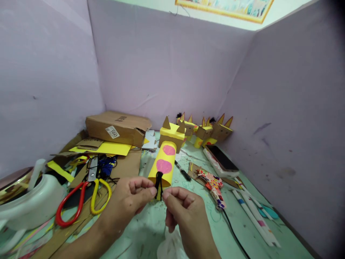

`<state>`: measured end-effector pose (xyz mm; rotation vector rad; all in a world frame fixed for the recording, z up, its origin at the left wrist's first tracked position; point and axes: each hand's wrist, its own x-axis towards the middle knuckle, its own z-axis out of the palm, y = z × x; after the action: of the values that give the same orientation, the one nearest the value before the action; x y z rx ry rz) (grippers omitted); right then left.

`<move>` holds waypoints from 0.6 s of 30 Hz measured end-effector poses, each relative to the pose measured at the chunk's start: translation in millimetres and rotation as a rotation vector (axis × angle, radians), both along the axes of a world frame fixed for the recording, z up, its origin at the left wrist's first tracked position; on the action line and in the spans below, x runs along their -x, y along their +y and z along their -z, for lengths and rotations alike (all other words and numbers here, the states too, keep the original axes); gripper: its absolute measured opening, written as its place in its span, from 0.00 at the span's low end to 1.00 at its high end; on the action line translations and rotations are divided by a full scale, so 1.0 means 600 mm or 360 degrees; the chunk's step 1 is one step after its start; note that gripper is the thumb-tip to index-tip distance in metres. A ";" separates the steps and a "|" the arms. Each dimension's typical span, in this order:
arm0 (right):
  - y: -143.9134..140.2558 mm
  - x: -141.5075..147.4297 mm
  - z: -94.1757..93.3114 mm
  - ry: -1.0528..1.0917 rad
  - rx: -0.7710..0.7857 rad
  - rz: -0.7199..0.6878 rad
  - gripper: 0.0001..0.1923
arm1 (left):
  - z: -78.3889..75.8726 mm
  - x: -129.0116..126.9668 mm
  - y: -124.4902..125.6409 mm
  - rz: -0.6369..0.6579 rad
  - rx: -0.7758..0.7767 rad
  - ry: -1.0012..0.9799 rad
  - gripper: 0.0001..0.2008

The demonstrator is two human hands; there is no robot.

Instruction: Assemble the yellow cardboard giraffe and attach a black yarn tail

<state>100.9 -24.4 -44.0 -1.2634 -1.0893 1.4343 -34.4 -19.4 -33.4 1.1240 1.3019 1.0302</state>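
Observation:
A yellow paper-tube animal figure (165, 161) with pink spots and a cardboard head with two pointed ears lies on the table, its tail end toward me. A tuft of black yarn (159, 185) hangs at that near end. My left hand (128, 203) and my right hand (183, 210) both pinch the black yarn between thumb and forefinger, one from each side. Several similar finished figures (205, 131) stand in the far corner against the purple wall.
Red and yellow scissors (82, 196) lie at the left on cardboard scraps, near a white pot (32, 205). A cardboard box (117, 127) and yellow paper (106, 148) sit behind them. A phone (222, 158), a glue gun (212, 185), a black marker (182, 171) and white sticks (253, 216) lie at the right.

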 end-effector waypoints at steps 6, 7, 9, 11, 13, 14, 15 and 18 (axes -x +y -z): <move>0.000 0.010 -0.007 -0.0011 0.0070 0.0018 0.11 | 0.005 0.000 -0.006 0.0001 -0.0179 0.0357 0.12; 0.000 0.011 -0.008 -0.0013 0.0062 0.0035 0.10 | 0.004 -0.001 -0.006 -0.0025 -0.0195 0.0401 0.12; 0.001 0.012 -0.007 -0.0015 0.0031 0.0056 0.08 | 0.001 -0.004 -0.008 -0.0056 -0.0234 0.0460 0.11; 0.002 0.012 -0.004 -0.0022 0.0010 0.0078 0.07 | -0.003 -0.007 -0.008 -0.0080 -0.0256 0.0480 0.11; 0.004 0.011 -0.003 -0.0029 0.0000 0.0103 0.06 | -0.007 -0.010 -0.008 -0.0123 -0.0223 0.0463 0.10; 0.005 0.009 -0.003 -0.0032 -0.0002 0.0118 0.06 | -0.010 -0.011 -0.007 -0.0145 -0.0190 0.0446 0.10; 0.006 0.008 -0.004 -0.0036 0.0002 0.0134 0.06 | -0.012 -0.011 -0.006 -0.0168 -0.0159 0.0426 0.09; 0.007 0.006 -0.007 -0.0029 0.0013 0.0168 0.07 | -0.015 -0.011 -0.005 -0.0193 -0.0125 0.0359 0.09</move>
<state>97.5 -20.3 -39.8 -1.3228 -1.0144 1.3517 -27.7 -22.5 -24.4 1.2613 1.5353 1.0745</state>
